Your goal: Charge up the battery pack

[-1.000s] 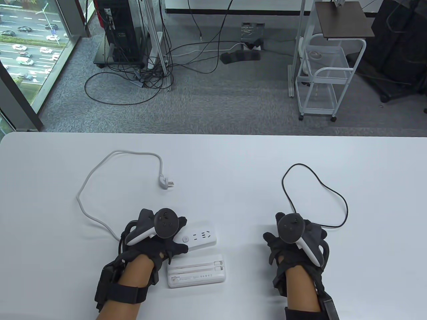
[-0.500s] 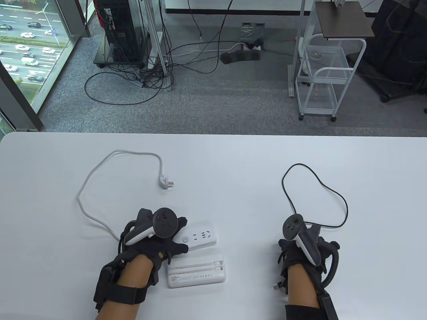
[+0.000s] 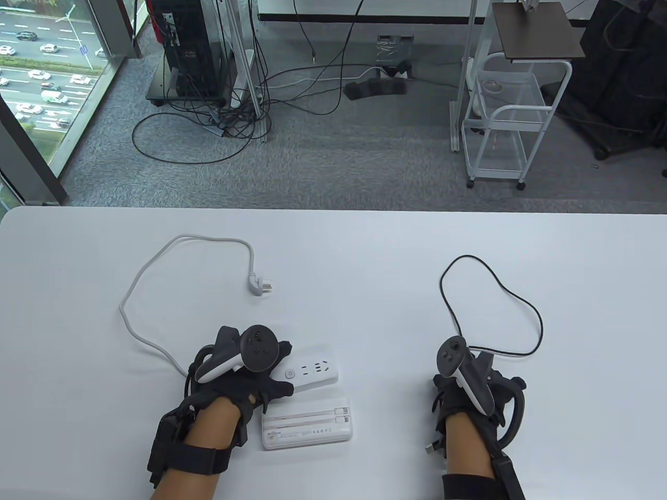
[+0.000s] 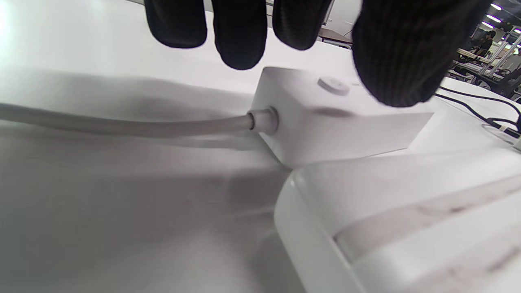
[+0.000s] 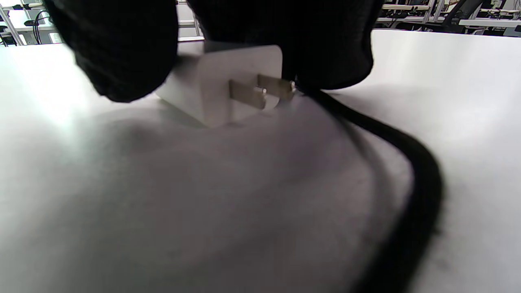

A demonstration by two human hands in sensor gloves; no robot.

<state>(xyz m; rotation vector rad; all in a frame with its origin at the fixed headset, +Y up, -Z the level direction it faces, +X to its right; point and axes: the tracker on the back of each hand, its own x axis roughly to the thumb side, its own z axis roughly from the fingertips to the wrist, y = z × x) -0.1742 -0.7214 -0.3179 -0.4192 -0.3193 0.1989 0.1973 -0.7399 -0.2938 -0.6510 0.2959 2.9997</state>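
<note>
The white battery pack (image 3: 307,423) lies flat near the table's front edge, and its corner fills the lower right of the left wrist view (image 4: 407,228). The white power strip (image 3: 312,371) lies just behind it. My left hand (image 3: 285,367) lies over the strip's left end. Its fingers (image 4: 240,36) hang spread above the strip (image 4: 325,122) and grip nothing. My right hand (image 3: 449,391) pinches a white two-prong charger plug (image 5: 211,93) between thumb and fingers, low over the table. A black cable (image 5: 407,175) runs from it.
The black cable loops behind my right hand (image 3: 521,312), and its USB end (image 3: 431,449) sticks out by my right wrist. The strip's grey cord (image 3: 140,333) curves left and back to its wall plug (image 3: 260,286). The table's far edge (image 3: 333,211) drops to the floor.
My right hand has rolled onto its side and drawn slightly toward me. The cable's USB end now shows by the wrist. My left hand has not moved.
</note>
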